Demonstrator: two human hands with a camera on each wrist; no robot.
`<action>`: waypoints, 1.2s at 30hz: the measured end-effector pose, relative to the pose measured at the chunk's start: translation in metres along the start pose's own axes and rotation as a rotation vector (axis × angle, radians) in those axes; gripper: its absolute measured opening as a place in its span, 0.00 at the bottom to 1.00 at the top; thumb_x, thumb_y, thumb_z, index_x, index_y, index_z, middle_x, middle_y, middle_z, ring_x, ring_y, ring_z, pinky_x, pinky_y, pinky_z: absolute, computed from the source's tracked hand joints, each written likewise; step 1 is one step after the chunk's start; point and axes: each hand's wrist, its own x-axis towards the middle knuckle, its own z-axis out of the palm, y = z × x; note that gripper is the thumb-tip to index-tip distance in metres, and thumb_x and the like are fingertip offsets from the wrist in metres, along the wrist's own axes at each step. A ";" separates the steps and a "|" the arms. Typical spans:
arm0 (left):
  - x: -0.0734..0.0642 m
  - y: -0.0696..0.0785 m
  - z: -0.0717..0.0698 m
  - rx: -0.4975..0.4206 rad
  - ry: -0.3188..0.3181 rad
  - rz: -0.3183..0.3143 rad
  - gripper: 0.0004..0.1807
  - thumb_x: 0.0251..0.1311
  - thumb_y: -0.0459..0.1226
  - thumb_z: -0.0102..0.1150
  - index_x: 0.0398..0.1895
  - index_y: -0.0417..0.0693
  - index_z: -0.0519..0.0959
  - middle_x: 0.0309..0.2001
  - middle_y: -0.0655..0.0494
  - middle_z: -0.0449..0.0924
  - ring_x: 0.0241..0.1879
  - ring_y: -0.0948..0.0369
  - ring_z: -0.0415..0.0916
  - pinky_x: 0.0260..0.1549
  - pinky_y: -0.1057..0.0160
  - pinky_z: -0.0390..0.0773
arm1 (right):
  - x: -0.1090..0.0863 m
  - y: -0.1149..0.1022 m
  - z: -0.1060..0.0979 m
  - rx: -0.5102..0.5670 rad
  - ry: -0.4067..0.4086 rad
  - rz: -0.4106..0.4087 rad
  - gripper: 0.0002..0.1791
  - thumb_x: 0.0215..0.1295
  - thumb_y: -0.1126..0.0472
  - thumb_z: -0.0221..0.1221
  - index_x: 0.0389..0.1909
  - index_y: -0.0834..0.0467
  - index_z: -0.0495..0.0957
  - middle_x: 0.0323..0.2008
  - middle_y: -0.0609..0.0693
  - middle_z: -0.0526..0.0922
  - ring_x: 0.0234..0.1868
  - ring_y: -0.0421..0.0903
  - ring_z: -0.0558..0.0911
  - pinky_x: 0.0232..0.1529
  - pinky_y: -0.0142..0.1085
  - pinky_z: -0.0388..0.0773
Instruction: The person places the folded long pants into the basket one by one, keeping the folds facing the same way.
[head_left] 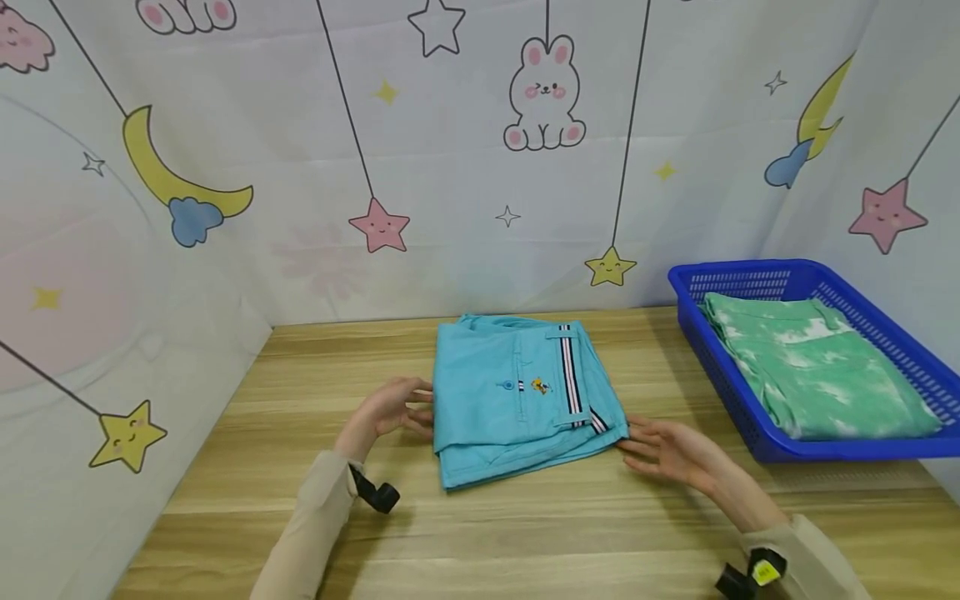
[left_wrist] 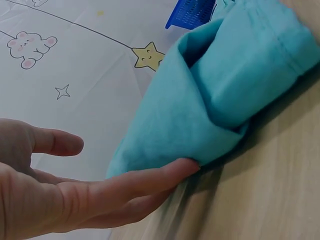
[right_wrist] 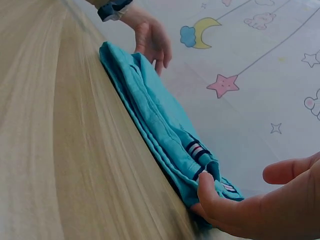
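A folded pair of turquoise pants [head_left: 480, 383] lies on the table, with striped trim, belt loops, a buttoned pocket and a small embroidered figure on top. At its left edge is my left hand [head_left: 393, 406], fingers extended; in the left wrist view a fingertip [left_wrist: 182, 169] touches the folded cloth while the thumb stays apart. The right hand [head_left: 667, 450] reaches the lower right corner by the waistband. Its fingers [right_wrist: 212, 200] touch and go partly under that corner in the right wrist view, and its thumb stands away from the cloth.
A blue plastic basket [head_left: 720, 379] stands at the right of the table, holding folded green-and-white tie-dye clothing [head_left: 825, 375]. Behind the wood-grain table [head_left: 525, 533] hangs a white curtain [head_left: 465, 167] printed with stars, moons and rabbits.
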 end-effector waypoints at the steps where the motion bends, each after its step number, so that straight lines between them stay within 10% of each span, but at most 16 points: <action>1: -0.002 0.000 0.001 -0.008 -0.008 -0.003 0.27 0.67 0.39 0.33 0.64 0.28 0.50 0.61 0.28 0.52 0.49 0.37 0.69 0.39 0.45 0.76 | -0.005 -0.006 0.011 -0.037 0.030 -0.008 0.34 0.70 0.59 0.33 0.66 0.66 0.26 0.68 0.66 0.31 0.60 0.48 0.66 0.60 0.41 0.64; 10: -0.017 0.001 0.009 -0.052 -0.071 -0.014 0.31 0.68 0.37 0.28 0.67 0.30 0.32 0.63 0.24 0.45 0.56 0.31 0.59 0.41 0.43 0.74 | 0.000 -0.013 0.002 -0.036 0.055 -0.037 0.33 0.70 0.61 0.34 0.67 0.67 0.28 0.57 0.53 0.63 0.55 0.44 0.68 0.59 0.42 0.66; 18: -0.026 -0.003 0.016 -0.092 -0.085 -0.018 0.33 0.68 0.37 0.29 0.66 0.31 0.29 0.63 0.23 0.43 0.57 0.30 0.57 0.42 0.43 0.74 | 0.009 -0.021 -0.001 -0.065 0.094 -0.032 0.33 0.71 0.58 0.32 0.67 0.65 0.27 0.68 0.67 0.36 0.59 0.49 0.64 0.57 0.41 0.67; 24: -0.031 -0.007 0.022 -0.110 -0.127 -0.025 0.31 0.68 0.38 0.29 0.67 0.31 0.34 0.63 0.22 0.42 0.57 0.30 0.55 0.43 0.42 0.73 | 0.013 -0.026 -0.004 -0.020 0.137 -0.036 0.33 0.70 0.60 0.36 0.68 0.64 0.30 0.50 0.52 0.70 0.50 0.42 0.72 0.54 0.41 0.70; 36: -0.042 -0.010 0.034 -0.166 -0.145 -0.011 0.32 0.68 0.38 0.28 0.67 0.32 0.32 0.62 0.21 0.41 0.58 0.28 0.52 0.45 0.43 0.73 | 0.024 -0.031 -0.008 0.012 0.165 -0.044 0.33 0.70 0.60 0.36 0.68 0.63 0.30 0.45 0.49 0.71 0.51 0.45 0.71 0.54 0.42 0.70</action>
